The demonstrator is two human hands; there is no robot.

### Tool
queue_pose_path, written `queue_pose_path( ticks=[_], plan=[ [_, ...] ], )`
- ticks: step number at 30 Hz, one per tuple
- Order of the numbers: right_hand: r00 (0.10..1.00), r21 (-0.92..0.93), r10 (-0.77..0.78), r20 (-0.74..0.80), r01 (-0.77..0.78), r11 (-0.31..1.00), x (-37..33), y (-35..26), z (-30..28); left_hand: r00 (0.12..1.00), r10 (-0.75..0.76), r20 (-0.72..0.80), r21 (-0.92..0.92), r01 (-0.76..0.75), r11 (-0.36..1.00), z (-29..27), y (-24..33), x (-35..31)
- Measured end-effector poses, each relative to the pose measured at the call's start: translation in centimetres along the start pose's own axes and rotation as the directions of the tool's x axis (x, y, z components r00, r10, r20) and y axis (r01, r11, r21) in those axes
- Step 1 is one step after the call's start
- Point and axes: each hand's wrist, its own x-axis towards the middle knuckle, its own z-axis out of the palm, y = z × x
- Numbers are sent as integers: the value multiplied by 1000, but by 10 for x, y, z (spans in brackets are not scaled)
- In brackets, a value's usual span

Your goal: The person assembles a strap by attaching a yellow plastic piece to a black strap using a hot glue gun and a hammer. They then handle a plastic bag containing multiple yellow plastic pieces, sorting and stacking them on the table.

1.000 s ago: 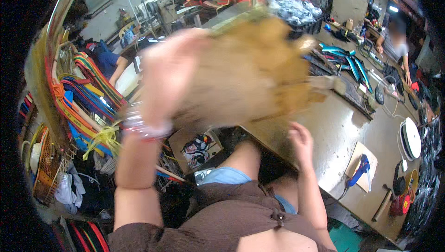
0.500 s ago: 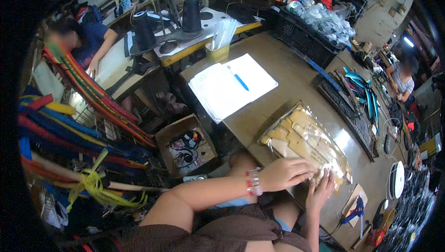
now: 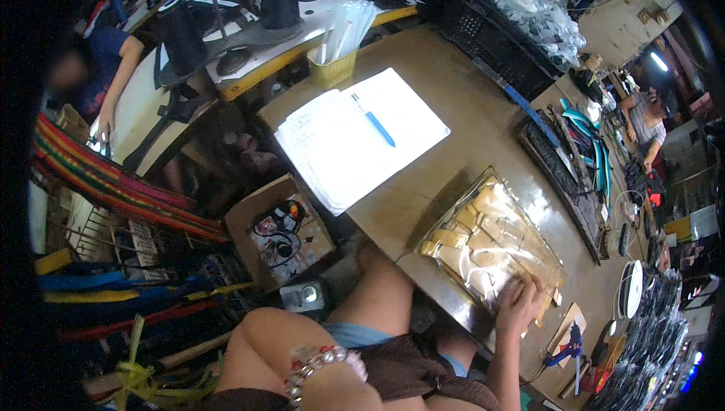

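A flat clear plastic bag (image 3: 483,218) with tan, stepped-edge pieces inside lies on the brown table in front of me. My right hand (image 3: 521,304) is at its near right end, fingers curled over the plastic and closed on it. Glare on the film hides part of the contents. My left arm is bent back towards me, a beaded bracelet (image 3: 323,372) at the wrist. Of my left hand (image 3: 343,397) only a part shows at the lower edge, away from the bag; its fingers are out of sight.
Open papers with a blue pen (image 3: 379,130) lie beyond the bag, a yellow holder (image 3: 332,69) behind them. Right stand a black crate (image 3: 491,33), a glue gun (image 3: 570,343) and a white spool (image 3: 629,290). A cardboard box (image 3: 279,237) sits left, below table level. Two people work farther off.
My left hand has left the bag and drawn back down towards me. My right hand stays at the bag's end. The view has shifted a little.
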Motion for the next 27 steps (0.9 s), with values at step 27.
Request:
queue_pose_path(
  ticks=[27],
  plan=[
    [944,-170,-314,103,328,929,95,-80,74,108,-933,-343,939,40,-340,-134,-33,-251]
  ],
)
